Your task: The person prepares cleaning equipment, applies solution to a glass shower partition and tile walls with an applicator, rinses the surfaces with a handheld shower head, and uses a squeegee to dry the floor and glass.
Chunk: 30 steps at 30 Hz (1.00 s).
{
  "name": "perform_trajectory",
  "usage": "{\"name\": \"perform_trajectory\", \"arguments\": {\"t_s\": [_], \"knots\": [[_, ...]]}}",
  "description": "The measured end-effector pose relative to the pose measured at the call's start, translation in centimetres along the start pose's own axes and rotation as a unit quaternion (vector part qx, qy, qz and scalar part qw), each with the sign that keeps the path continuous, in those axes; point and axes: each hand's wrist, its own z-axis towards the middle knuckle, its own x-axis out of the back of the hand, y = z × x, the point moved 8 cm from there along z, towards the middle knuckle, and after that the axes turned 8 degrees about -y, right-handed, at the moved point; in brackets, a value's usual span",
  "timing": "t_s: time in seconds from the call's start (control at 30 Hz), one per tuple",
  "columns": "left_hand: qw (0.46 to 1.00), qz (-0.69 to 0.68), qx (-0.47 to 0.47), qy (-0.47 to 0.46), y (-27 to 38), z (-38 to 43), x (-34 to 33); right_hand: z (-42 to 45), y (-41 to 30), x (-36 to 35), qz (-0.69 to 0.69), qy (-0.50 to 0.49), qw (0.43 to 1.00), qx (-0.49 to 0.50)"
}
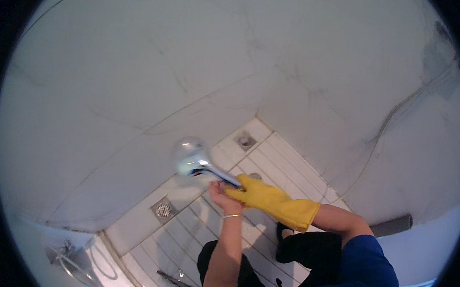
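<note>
A chrome handheld shower head (192,156) is in front of me, its round head blurred and pointing up and left. My right hand (261,196), in a yellow rubber glove, is closed around the shower head's handle (227,178). Bare, with a bangle (232,215) at the wrist, my left hand (222,195) lies close against the glove, just under the handle. Part of the left hand is hidden behind the glove, so whether it grips anything does not show. Below both hands is the grooved white tile floor (187,226).
Pale marbled walls (196,68) meet in a corner ahead. Two square floor drains (163,210) sit along the wall edge. A flexible hose (383,127) hangs down the right wall. A dark long-handled object (176,281) lies at lower left, near a metal valve with a hose (67,248).
</note>
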Motion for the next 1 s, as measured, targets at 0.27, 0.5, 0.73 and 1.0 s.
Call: {"name": "perform_trajectory", "arguments": {"t_s": [0.27,0.5,0.73,1.0], "knots": [[0.996,0.06,-0.05,-0.045,3.5,-0.8,-10.2,-4.6,1.0,9.3,-0.044,0.091,0.994,-0.037],[0.975,0.205,0.071,-0.057,-2.7,0.1,-7.4,-21.2,14.2,23.1,0.423,0.516,0.723,0.179],[0.932,0.318,0.155,-0.077,-6.5,-0.4,-6.2,-39.2,29.1,5.8,0.612,0.639,0.462,0.058],[0.895,0.413,0.161,-0.049,-7.4,0.7,-4.7,-50.0,44.0,-19.2,0.688,0.71,0.141,-0.047]]}}
